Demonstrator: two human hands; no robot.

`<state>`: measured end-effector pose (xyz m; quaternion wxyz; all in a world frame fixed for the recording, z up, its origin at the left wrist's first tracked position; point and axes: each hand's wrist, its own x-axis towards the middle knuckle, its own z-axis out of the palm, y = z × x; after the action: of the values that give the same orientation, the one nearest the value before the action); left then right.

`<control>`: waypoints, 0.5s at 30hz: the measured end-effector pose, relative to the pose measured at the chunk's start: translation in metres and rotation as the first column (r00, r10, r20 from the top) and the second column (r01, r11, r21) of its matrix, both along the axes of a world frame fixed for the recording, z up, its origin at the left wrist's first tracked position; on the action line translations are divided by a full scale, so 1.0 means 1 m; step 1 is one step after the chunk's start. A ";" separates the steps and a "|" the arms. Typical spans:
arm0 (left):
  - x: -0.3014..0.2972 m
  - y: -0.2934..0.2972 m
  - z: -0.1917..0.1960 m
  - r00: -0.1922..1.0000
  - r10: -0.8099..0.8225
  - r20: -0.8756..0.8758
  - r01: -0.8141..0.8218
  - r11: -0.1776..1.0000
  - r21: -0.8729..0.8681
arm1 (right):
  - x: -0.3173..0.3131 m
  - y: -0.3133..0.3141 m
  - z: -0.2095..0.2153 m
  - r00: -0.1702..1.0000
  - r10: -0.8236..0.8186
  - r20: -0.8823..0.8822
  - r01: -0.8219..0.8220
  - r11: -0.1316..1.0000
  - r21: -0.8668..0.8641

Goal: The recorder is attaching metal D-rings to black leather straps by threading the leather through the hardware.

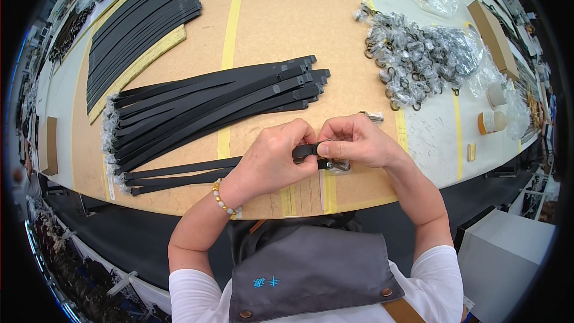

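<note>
Near the table's front edge, my left hand (269, 157) and my right hand (363, 142) meet over the end of a black strap (306, 151). Both are closed, pinching the strap end between thumbs and fingers. From my left hand the strap runs left along the table. A plastic-wrapped metal hook (339, 167) shows just below my right fingers; whether it is joined to the held strap I cannot tell. Another wrapped metal piece (373, 116) lies beyond my right hand. A fanned pile of black straps (215, 101) lies to the left, with plastic-wrapped ends (110, 125) at its far left.
A heap of plastic-wrapped hooks (412, 54) lies at the right. Nearby are a cardboard box (493, 39), an orange-and-white jar (491, 122) and a small yellow block (472, 152). More black strips (143, 30) fill the back left. Yellow tape (232, 30) crosses the brown tabletop.
</note>
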<state>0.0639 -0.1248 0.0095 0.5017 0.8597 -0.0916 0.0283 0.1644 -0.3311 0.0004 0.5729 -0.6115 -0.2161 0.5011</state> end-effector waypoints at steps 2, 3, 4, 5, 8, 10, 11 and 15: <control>0.000 -0.001 -0.001 1.000 -0.001 0.012 0.001 1.000 0.000 | 0.000 0.000 0.000 1.000 0.004 0.009 -0.004 1.000 -0.005; 0.000 -0.001 -0.001 1.000 -0.002 0.024 0.002 1.000 0.000 | 0.000 0.000 0.000 1.000 0.003 0.014 -0.003 1.000 -0.012; 0.000 -0.002 -0.001 1.000 -0.001 0.024 0.001 1.000 -0.001 | -0.001 0.000 0.000 1.000 0.003 0.018 -0.002 1.000 -0.019; 0.000 -0.002 -0.002 0.999 0.000 0.034 0.000 1.000 0.002 | -0.001 0.000 0.000 1.000 0.003 0.018 -0.003 1.000 -0.019; 0.000 -0.002 -0.002 0.999 0.000 0.042 0.000 1.000 0.014 | -0.001 0.000 -0.001 1.000 -0.002 0.006 0.002 1.000 -0.010; -0.001 -0.002 -0.001 0.999 -0.001 0.040 0.000 1.000 0.024 | -0.002 0.001 -0.001 1.000 -0.006 0.030 0.006 1.000 -0.011; -0.001 -0.003 -0.002 0.999 0.000 0.050 -0.001 1.000 0.027 | -0.003 0.001 -0.002 1.000 -0.006 0.030 0.006 1.000 -0.011; 0.000 -0.003 -0.003 0.998 -0.004 0.065 0.002 0.999 0.045 | -0.005 0.002 -0.005 0.997 -0.022 0.076 0.024 0.999 -0.028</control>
<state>0.0637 -0.1274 0.0062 0.4791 0.8692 -0.1098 0.0535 0.1592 -0.3292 -0.0047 0.5610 -0.6408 -0.2235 0.4740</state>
